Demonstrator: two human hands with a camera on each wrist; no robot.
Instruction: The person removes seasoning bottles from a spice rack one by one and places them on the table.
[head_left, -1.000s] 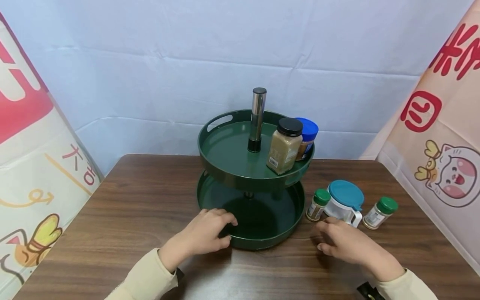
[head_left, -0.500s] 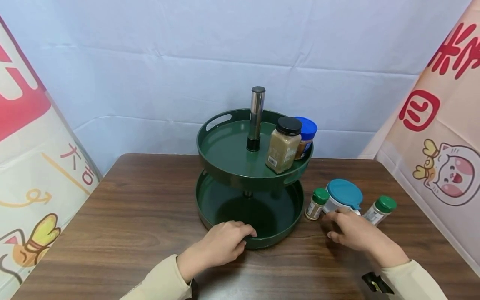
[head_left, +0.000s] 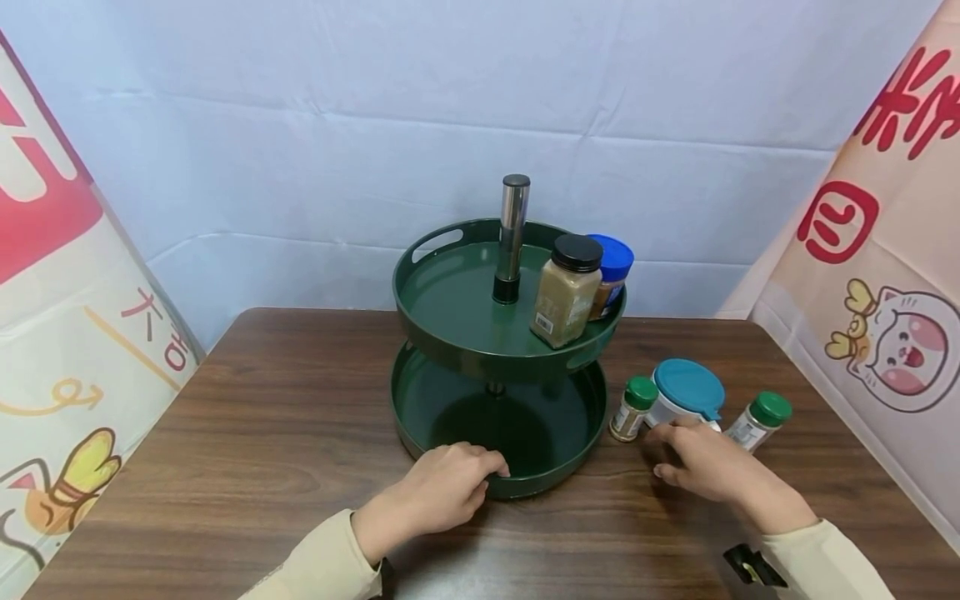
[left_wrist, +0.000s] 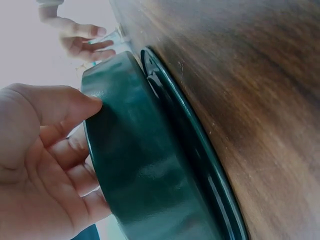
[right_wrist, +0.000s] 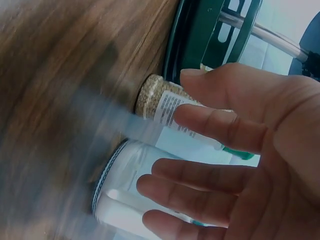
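A dark green two-tier round tray (head_left: pixel 592 454) stands mid-table. My left hand (head_left: pixel 450 492) grips the front rim of its lower tier, the thumb (left_wrist: pixel 75 102) against the outer wall and the fingers reaching over the edge. On the right, my right hand (head_left: pixel 720 471) has its fingers loosely spread, holding nothing. They lie before a white canister with a teal lid (head_left: pixel 687 387); contact is unclear. Just left of that hand is a green-capped spice jar (head_left: pixel 632 408). Another green-capped jar (head_left: pixel 761 419), partly hidden by the hand, stands to the right.
On the upper tier stand a black-lidded square jar (head_left: pixel 567 296) and a blue-lidded jar (head_left: pixel 613 271) behind it. A metal post (head_left: pixel 512 233) rises from the tier's middle. Printed cloths flank the wooden table (head_left: pixel 285 400), with a pale sheet (head_left: pixel 322 167) behind.
My left hand has moved right and nearer along the lower tier's rim. The right hand has shifted slightly right, in front of the canister. Over the last half second both stay nearly still.
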